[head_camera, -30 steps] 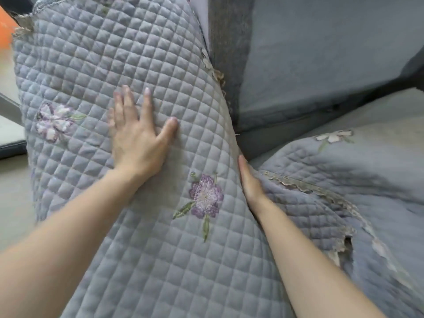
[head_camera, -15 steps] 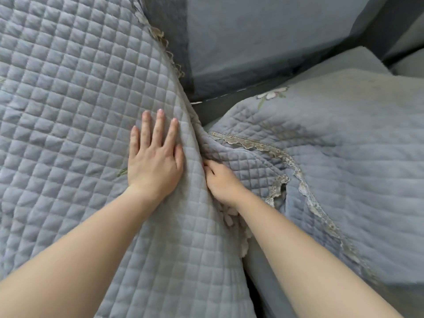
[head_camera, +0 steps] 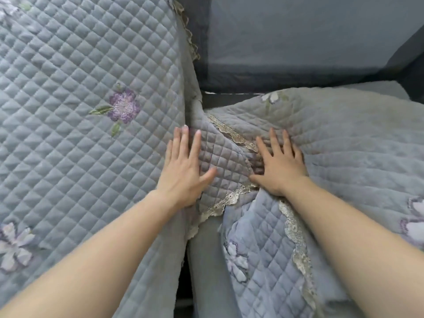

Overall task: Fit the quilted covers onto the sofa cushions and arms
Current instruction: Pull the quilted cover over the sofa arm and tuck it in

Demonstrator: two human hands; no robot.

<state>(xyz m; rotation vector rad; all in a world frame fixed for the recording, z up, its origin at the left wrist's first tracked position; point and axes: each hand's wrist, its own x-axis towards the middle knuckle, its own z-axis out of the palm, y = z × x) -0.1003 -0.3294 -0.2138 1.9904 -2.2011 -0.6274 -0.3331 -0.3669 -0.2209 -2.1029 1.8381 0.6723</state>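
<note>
A grey quilted arm cover point(head_camera: 80, 145) with purple embroidered flowers drapes over the sofa arm on the left. A second quilted seat cover point(head_camera: 344, 138), edged with beige lace, lies over the seat cushion on the right. Its folded corner point(head_camera: 224, 157) bunches up in the gap between arm and seat. My left hand point(head_camera: 183, 171) lies flat with straight fingers on the inner edge of the arm cover and that fold. My right hand point(head_camera: 280, 166) presses flat with spread fingers on the seat cover beside the lace trim.
The bare dark grey sofa back point(head_camera: 298, 42) rises behind the seat. A strip of uncovered grey sofa front point(head_camera: 206, 260) shows between the two covers below my hands. Lace trim point(head_camera: 296, 244) runs down the seat cover's front edge.
My right hand came out of the gap between arm and seat and now lies flat on the seat cover. My left hand slid right, to the arm cover's inner edge.
</note>
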